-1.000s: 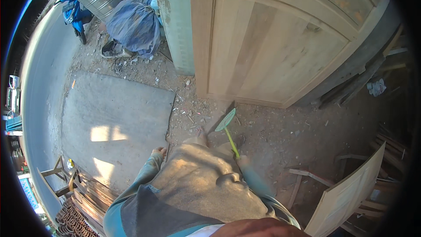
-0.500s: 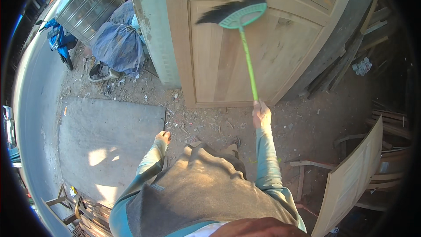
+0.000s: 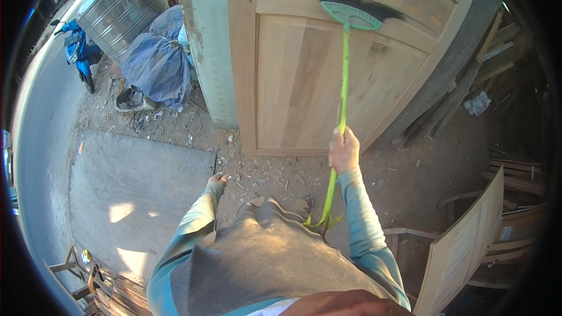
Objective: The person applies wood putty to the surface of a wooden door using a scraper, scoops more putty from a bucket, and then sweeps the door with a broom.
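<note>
My right hand (image 3: 344, 149) is wrapped round the lime-green handle of a broom (image 3: 345, 64), with the handle's lower end running back past my wrist. Ragged yellow-green strips hang at that end, near my clothes. The broom's pale green head and black bristles, smeared by motion, lie over the upper part of a wooden panel door (image 3: 298, 93). This unpainted door stands in front of me, with dusty dark patches on its panels. Low on my left, my left hand (image 3: 219, 179) hangs with its fingers loosely curled in and nothing visible in them.
A flat grey board (image 3: 140, 175) lies on the littered ground at left. Behind it are a tied blue-grey bundle (image 3: 155, 61), a ribbed metal tank (image 3: 126, 11) and a blue motorbike (image 3: 79, 52). Another door panel (image 3: 462, 251) leans at lower right, near stacked timber (image 3: 515, 181).
The broom head has swept rightward across the door, and its bristles now trail to the right. My right hand has come slightly back and left, showing more of the handle's lower end.
</note>
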`<state>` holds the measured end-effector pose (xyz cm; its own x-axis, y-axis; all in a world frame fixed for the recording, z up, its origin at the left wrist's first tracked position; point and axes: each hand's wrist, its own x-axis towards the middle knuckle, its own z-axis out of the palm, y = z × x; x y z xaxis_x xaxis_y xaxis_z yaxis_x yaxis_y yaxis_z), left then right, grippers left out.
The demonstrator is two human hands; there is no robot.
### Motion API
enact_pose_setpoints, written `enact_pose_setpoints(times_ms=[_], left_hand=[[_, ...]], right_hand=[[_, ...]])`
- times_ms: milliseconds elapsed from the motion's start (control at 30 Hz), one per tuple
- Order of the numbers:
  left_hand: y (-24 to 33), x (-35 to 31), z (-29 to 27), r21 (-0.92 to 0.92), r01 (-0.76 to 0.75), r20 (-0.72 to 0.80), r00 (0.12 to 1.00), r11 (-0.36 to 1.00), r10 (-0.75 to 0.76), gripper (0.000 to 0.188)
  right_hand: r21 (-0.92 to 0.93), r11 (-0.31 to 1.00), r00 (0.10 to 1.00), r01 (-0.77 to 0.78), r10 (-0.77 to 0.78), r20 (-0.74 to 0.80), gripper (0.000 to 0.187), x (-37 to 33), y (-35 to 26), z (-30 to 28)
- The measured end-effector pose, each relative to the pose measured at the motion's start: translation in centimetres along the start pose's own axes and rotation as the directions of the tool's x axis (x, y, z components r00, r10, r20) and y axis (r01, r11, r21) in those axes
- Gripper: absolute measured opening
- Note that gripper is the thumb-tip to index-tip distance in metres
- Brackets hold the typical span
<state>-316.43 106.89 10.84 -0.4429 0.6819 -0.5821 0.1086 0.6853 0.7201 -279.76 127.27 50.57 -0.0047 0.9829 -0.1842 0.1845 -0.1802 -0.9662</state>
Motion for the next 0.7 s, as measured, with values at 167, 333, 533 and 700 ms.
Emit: enact_pose_setpoints(times_ms=[167, 333, 533, 700], left_hand=[[6.3, 6.6, 5.8, 0.366, -0.319, 0.249, 0.939, 0.874, 0.238, 0.048], [9.7, 0.3, 8.5, 0.044, -0.135, 0.280, 0.953, 0.990, 0.117, 0.046], [-4.8, -4.4, 0.0, 0.268, 0.270, 0.146, 0.938, 0.925, -0.316, 0.038], [-9.5, -7.9, -4.4, 0.254, 0.425, 0.111, 0.880, 0.869, -0.463, 0.032]], right_hand=[[-0.216, 0.848, 0.723, 0.484, -0.248, 0.645, 0.048, -6.1, 1.3, 10.6], [-0.296, 0.787, 0.774, 0.541, -0.328, 0.542, 0.053, -3.2, -0.8, 4.5], [0.168, 0.979, 0.843, 0.112, -0.004, -0.538, 0.046, 8.1, 0.1, -20.8], [0.307, 0.911, 0.609, 0.276, 0.082, -0.789, 0.015, 13.3, 6.7, -38.6]])
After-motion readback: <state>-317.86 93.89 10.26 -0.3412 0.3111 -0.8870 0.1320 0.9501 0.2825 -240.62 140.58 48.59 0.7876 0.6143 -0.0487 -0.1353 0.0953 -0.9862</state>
